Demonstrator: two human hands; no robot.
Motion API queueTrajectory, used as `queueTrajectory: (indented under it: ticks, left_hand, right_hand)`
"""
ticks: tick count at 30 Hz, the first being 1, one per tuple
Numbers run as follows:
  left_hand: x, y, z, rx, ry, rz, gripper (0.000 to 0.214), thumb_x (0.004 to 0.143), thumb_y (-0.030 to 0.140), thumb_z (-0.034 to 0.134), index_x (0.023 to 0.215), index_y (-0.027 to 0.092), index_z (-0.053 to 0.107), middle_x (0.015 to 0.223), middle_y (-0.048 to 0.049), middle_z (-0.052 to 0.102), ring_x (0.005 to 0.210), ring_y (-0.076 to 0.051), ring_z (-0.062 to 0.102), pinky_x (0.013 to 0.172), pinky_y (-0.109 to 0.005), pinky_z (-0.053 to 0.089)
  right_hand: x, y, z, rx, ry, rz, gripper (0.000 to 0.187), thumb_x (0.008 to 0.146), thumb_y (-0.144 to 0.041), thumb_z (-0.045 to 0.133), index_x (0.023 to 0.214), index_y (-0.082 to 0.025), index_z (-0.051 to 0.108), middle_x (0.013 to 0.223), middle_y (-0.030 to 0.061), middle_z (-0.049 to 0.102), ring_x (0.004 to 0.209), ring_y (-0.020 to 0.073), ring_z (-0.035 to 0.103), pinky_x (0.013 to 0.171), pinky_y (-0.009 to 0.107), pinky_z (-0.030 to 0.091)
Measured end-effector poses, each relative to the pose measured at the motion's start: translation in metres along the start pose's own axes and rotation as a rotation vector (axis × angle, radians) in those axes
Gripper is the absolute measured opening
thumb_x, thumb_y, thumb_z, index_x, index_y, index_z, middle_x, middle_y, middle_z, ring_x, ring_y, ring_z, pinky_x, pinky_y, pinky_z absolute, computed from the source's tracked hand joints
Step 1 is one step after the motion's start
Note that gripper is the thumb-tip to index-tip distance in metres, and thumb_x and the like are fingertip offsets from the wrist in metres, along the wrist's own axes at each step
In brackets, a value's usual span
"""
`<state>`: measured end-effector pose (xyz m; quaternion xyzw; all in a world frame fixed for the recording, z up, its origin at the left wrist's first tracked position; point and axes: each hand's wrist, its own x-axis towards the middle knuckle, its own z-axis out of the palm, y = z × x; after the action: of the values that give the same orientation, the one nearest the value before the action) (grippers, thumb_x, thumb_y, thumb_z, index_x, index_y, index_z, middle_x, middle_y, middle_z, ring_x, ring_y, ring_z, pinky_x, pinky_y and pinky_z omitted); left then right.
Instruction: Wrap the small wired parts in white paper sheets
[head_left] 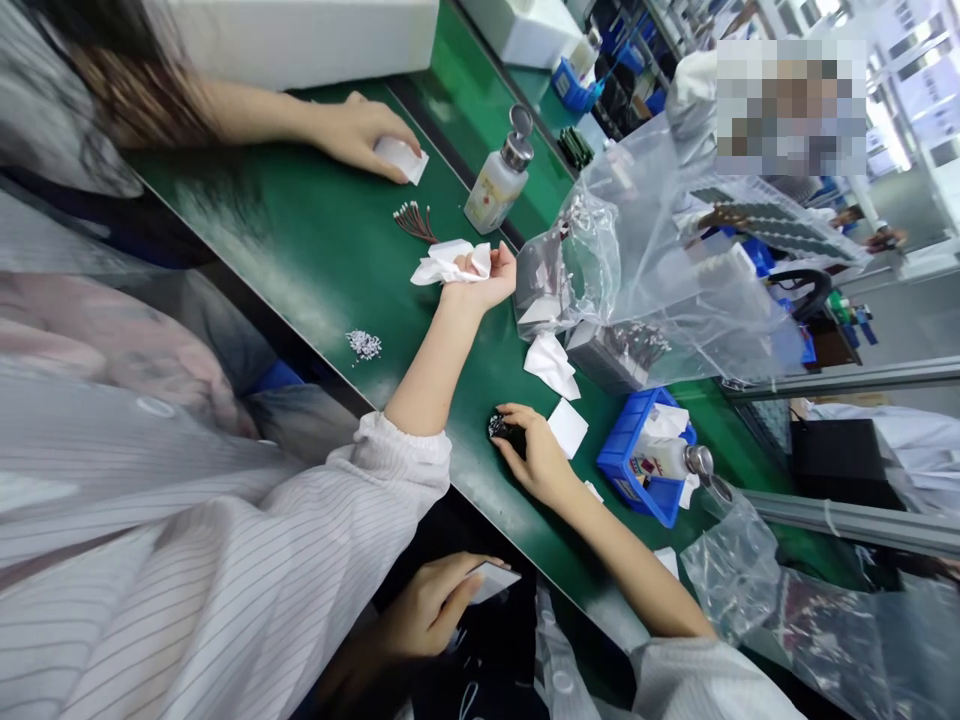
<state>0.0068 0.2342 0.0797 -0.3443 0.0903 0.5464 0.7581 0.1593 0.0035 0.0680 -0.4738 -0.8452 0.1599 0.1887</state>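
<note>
My left hand (491, 280) is curled around a crumpled white tissue (442, 265) above the green tabletop. A bundle of reddish-brown wires (414, 222) with pale tips runs to the tissue's far edge; whether the hand holds them too is hidden. Nearer the table's front edge, my right hand (534, 455) grips a small black piece with pale specks (496, 425) between thumb and fingers. Beside that hand lie a white square pad (568, 428) and another crumpled tissue (551, 365). A pile of tiny whitish pieces (364, 345) rests left of my left forearm.
A pump bottle (496, 185) with its lid up stands behind my left hand. At right is a blue bin (628, 450) holding another bottle. Clear plastic bags (600, 250) bulge at the back. A co-worker's hand (367, 135) covers a white pad; another person's hand (431, 605) holds a flat device below the edge.
</note>
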Motion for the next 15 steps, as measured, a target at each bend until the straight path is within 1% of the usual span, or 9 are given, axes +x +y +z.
queueTrajectory:
  ticks: [1, 4, 7, 9, 12, 15]
  left_hand:
    - [-0.003, 0.0, 0.001, -0.032, 0.028, -0.036, 0.025, 0.093, 0.022, 0.032, 0.071, 0.022, 0.044, 0.059, 0.0003, 0.041, 0.053, -0.015, 0.05, 0.055, -0.027, 0.054]
    - [-0.007, 0.0, 0.002, -0.03, 0.024, -0.042, 0.027, 0.094, 0.021, 0.031, 0.07, 0.021, 0.044, 0.06, 0.0009, 0.041, 0.051, -0.014, 0.049, 0.053, -0.027, 0.054]
    - [-0.008, 0.0, 0.002, -0.028, 0.019, -0.035, 0.027, 0.093, 0.019, 0.033, 0.069, 0.021, 0.045, 0.061, 0.0012, 0.041, 0.052, -0.014, 0.051, 0.053, -0.027, 0.054]
    - [-0.008, 0.0, 0.001, -0.027, 0.024, -0.03, 0.027, 0.093, 0.019, 0.034, 0.068, 0.02, 0.045, 0.061, 0.0013, 0.041, 0.053, -0.014, 0.051, 0.053, -0.026, 0.054]
    - [-0.008, 0.0, 0.002, -0.018, 0.034, -0.027, 0.029, 0.094, 0.02, 0.033, 0.067, 0.02, 0.044, 0.06, 0.0016, 0.041, 0.052, -0.013, 0.051, 0.052, -0.025, 0.054]
    - [-0.009, 0.0, 0.003, 0.012, 0.038, -0.013, 0.032, 0.095, 0.02, 0.032, 0.066, 0.02, 0.044, 0.059, 0.0019, 0.04, 0.051, -0.013, 0.051, 0.051, -0.025, 0.055]
  right_hand:
    - [-0.001, 0.0, 0.001, 0.003, 0.007, 0.011, 0.025, 0.096, -0.022, 0.055, 0.118, -0.022, 0.044, 0.12, 0.0142, 0.063, 0.114, 0.0238, 0.062, 0.094, 0.046, 0.054]
    - [-0.002, -0.001, 0.003, -0.017, 0.029, 0.024, 0.024, 0.095, -0.022, 0.055, 0.117, -0.022, 0.044, 0.118, 0.014, 0.064, 0.113, 0.0245, 0.063, 0.097, 0.049, 0.052]
    - [-0.003, -0.004, 0.005, -0.054, 0.018, 0.039, 0.021, 0.096, -0.021, 0.052, 0.116, -0.023, 0.045, 0.115, 0.0121, 0.065, 0.111, 0.0236, 0.063, 0.105, 0.057, 0.043]
    - [-0.004, -0.007, 0.007, -0.064, 0.007, 0.063, 0.02, 0.096, -0.021, 0.05, 0.115, -0.023, 0.045, 0.114, 0.0109, 0.066, 0.109, 0.0227, 0.064, 0.108, 0.06, 0.037]
    - [-0.005, -0.009, 0.008, -0.073, 0.006, 0.101, 0.018, 0.097, -0.02, 0.049, 0.114, -0.023, 0.045, 0.115, 0.0102, 0.066, 0.108, 0.0227, 0.064, 0.109, 0.06, 0.033]
    - [-0.006, -0.011, 0.007, -0.114, 0.016, 0.146, 0.018, 0.096, -0.022, 0.053, 0.113, -0.024, 0.047, 0.116, 0.0093, 0.067, 0.109, 0.0255, 0.06, 0.104, 0.058, 0.035]
